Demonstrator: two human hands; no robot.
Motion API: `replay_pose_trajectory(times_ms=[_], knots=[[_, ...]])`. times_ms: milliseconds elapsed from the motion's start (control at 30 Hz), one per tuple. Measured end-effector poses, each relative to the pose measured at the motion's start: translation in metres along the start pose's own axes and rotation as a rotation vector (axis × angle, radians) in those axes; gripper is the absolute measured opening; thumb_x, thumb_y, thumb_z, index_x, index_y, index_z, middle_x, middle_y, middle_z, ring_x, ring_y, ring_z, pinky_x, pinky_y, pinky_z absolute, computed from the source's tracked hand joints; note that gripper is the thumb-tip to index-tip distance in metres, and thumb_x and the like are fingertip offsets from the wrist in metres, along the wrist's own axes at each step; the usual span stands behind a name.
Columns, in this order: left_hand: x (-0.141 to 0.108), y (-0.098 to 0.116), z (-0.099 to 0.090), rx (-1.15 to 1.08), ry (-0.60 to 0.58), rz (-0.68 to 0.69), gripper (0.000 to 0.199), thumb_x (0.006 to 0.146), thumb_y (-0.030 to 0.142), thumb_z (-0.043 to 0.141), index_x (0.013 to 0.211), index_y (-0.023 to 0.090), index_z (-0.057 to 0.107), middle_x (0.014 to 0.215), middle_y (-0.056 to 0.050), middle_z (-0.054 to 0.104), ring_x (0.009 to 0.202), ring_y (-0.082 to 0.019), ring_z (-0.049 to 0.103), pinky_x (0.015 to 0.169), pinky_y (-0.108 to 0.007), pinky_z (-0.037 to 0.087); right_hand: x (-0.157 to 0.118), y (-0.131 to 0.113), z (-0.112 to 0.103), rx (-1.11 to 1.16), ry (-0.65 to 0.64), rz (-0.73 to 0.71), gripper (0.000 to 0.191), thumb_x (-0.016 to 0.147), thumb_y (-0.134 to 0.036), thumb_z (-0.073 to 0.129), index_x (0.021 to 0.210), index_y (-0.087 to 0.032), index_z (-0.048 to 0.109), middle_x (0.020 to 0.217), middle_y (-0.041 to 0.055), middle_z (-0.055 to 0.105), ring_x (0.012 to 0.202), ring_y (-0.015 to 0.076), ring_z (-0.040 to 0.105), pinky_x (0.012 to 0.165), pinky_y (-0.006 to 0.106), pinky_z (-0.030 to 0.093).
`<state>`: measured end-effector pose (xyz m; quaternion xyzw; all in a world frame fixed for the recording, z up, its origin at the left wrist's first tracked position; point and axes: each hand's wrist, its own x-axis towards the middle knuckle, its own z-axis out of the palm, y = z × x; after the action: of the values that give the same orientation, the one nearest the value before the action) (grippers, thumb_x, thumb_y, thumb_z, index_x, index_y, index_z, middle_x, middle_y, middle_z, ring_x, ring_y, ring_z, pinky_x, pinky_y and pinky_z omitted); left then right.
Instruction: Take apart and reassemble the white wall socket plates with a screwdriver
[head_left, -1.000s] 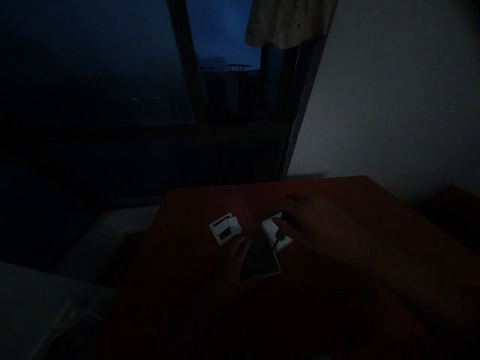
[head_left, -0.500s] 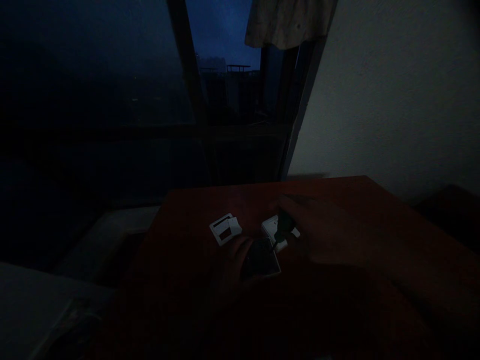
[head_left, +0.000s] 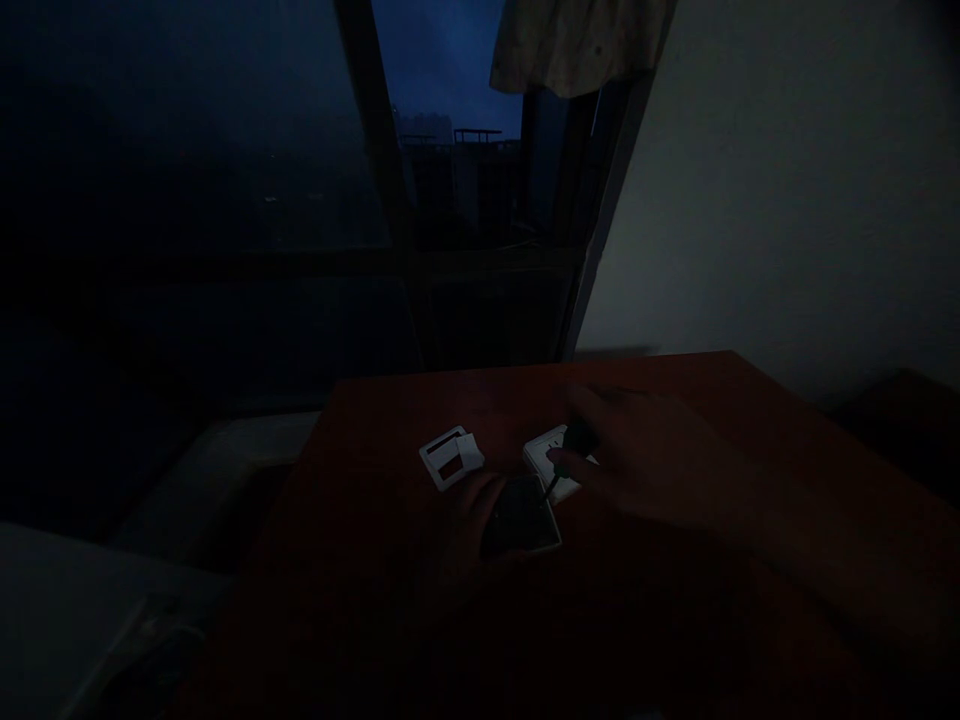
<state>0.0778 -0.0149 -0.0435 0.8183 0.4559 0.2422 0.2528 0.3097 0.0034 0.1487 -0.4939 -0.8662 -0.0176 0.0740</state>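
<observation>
1. The room is very dark, so small bits are hard to see.
2. The left hand point(head_left: 463, 525) is near the bottom middle of the frame. Its fingers are clamped on the left side of a dark box point(head_left: 517, 515) with a pale edge.
3. The box sits low, just right of the middle of the frame, with its open-looking side up.
4. The right hand point(head_left: 645, 455) is right of the box. Its fingers are clamped on the green handle of a screwdriver point(head_left: 553, 485).
5. The screwdriver leans, with its tip down at the right side of the box. I cannot tell if the tip sits in a screw.
6. A white socket point(head_left: 540, 455) lies behind the box, partly under the right hand in this view.
7. A white frame point(head_left: 441, 460) lies left of the socket, with a small white piece point(head_left: 470, 453) on its right part.
8. All this is on a red bench point(head_left: 390, 430).
</observation>
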Motion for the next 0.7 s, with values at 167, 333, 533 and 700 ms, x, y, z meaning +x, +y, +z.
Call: replay_pose_trajectory(times_ms=[167,333,533,700], knots=[[0.001,-0.001,0.001,0.014,-0.003,-0.014,0.078,0.078,0.048,0.067,0.143,0.021,0.033,0.148,-0.013,0.033,0.132,-0.032,0.037,0.108,-0.048,0.036,0.003,0.003,0.005,-0.043,0.013,0.028,0.025,0.090,-0.036,0.047,0.108,-0.020,0.051,0.089,0.0078,0.071,0.071,0.0234,0.067,0.053,0.029,0.037],[0.000,-0.001,0.001,0.032,0.015,-0.011,0.078,0.078,0.052,0.067,0.143,0.023,0.033,0.147,-0.012,0.034,0.132,-0.033,0.036,0.109,-0.050,0.035,0.002,0.008,0.005,0.223,0.032,0.020,0.028,0.081,-0.027,0.059,0.107,-0.020,0.051,0.089,0.0048,0.070,0.076,0.0194,0.066,0.061,0.027,0.044],[-0.002,0.000,0.001,-0.021,0.014,-0.026,0.079,0.079,0.049,0.068,0.144,0.025,0.030,0.150,-0.011,0.031,0.134,-0.033,0.035,0.109,-0.051,0.034,0.004,0.000,0.008,0.428,0.139,-0.049,0.020,0.086,-0.025,0.058,0.105,-0.020,0.054,0.095,0.0029,0.067,0.082,0.0161,0.063,0.068,0.026,0.046],[0.000,0.000,0.003,-0.026,0.029,-0.030,0.082,0.076,0.050,0.070,0.144,0.024,0.031,0.149,-0.012,0.031,0.134,-0.034,0.034,0.109,-0.051,0.034,0.005,-0.011,0.018,0.464,0.105,-0.090,0.019,0.087,-0.025,0.057,0.105,-0.019,0.055,0.093,0.0039,0.066,0.080,0.0162,0.062,0.069,0.028,0.046]])
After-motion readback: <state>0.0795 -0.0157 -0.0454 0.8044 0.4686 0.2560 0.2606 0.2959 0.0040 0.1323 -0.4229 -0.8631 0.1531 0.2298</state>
